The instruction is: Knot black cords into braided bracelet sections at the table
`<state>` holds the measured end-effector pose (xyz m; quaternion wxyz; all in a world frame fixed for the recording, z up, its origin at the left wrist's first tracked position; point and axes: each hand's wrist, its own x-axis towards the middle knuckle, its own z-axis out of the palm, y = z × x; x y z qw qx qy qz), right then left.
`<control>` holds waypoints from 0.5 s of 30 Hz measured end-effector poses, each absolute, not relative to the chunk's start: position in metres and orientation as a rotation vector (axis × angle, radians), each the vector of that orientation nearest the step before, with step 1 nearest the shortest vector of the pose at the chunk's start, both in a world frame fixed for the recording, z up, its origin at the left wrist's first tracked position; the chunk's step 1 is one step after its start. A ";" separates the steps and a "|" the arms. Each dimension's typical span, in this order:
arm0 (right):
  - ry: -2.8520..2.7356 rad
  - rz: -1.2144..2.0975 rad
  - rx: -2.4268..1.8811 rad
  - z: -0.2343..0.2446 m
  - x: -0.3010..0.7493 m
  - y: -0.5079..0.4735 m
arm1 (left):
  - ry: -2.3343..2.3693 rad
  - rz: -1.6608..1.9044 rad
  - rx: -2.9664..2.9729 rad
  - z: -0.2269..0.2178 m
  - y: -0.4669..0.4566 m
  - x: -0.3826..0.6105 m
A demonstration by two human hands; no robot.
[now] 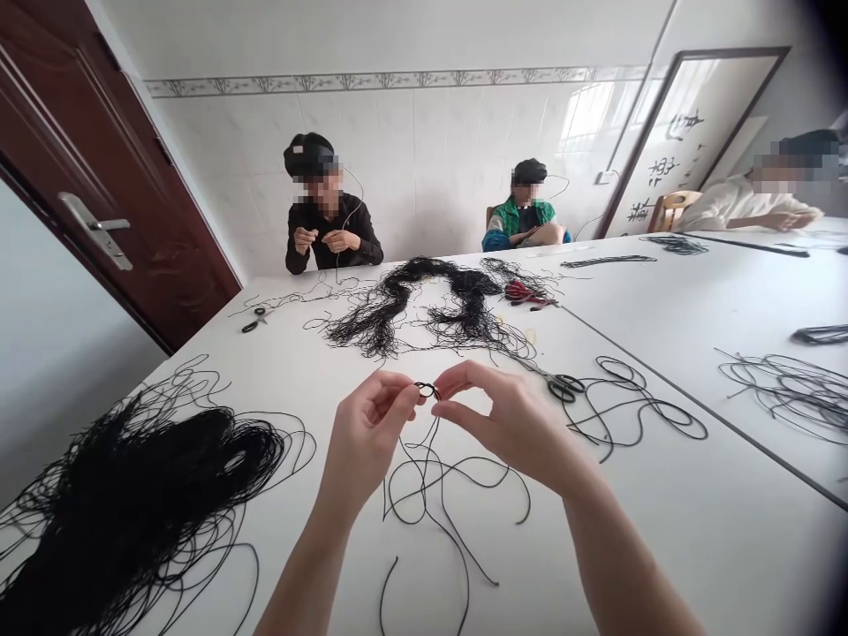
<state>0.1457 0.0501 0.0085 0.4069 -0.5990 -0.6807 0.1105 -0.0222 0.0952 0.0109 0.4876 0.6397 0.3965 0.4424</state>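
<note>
White table (298,565) under loose cord (443,499), a black cord heap (139,495), an arched tangle (472,296), black-handled scissors (566,389).

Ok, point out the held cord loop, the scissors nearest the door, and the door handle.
Cord loop (427,384): head view, upper edge.
Scissors (259,320): head view, where blades meet handles.
Door handle (108,225): head view, on the lever.
</note>
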 end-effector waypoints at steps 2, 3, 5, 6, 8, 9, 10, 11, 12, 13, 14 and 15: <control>-1.741 0.274 -1.515 0.008 0.145 0.051 | 0.968 1.060 1.588 0.011 0.096 -0.023; -1.748 0.268 -1.511 0.008 0.146 0.051 | 0.969 1.050 1.605 0.010 0.097 -0.024; -1.763 0.248 -1.497 0.009 0.147 0.051 | 0.968 1.022 1.650 0.010 0.099 -0.026; -1.775 0.240 -1.488 0.009 0.148 0.050 | 0.964 1.001 1.675 0.009 0.100 -0.028; -1.810 0.226 -1.462 0.009 0.152 0.050 | 0.954 0.944 1.720 0.007 0.103 -0.030; -1.828 0.220 -1.449 0.009 0.154 0.050 | 0.946 0.908 1.739 0.007 0.104 -0.030; -1.844 0.216 -1.438 0.008 0.156 0.050 | 0.936 0.868 1.753 0.006 0.105 -0.031; -1.856 0.214 -1.430 0.008 0.158 0.051 | 0.924 0.825 1.762 0.005 0.106 -0.032; -1.861 0.212 -1.428 0.007 0.159 0.053 | 0.908 0.781 1.765 0.005 0.107 -0.033; -1.858 0.209 -1.432 0.006 0.160 0.055 | 0.888 0.738 1.762 0.004 0.108 -0.033; -1.850 0.207 -1.439 0.005 0.160 0.057 | 0.863 0.699 1.752 0.004 0.109 -0.034; -1.837 0.207 -1.449 0.004 0.159 0.059 | 0.837 0.669 1.737 0.004 0.110 -0.034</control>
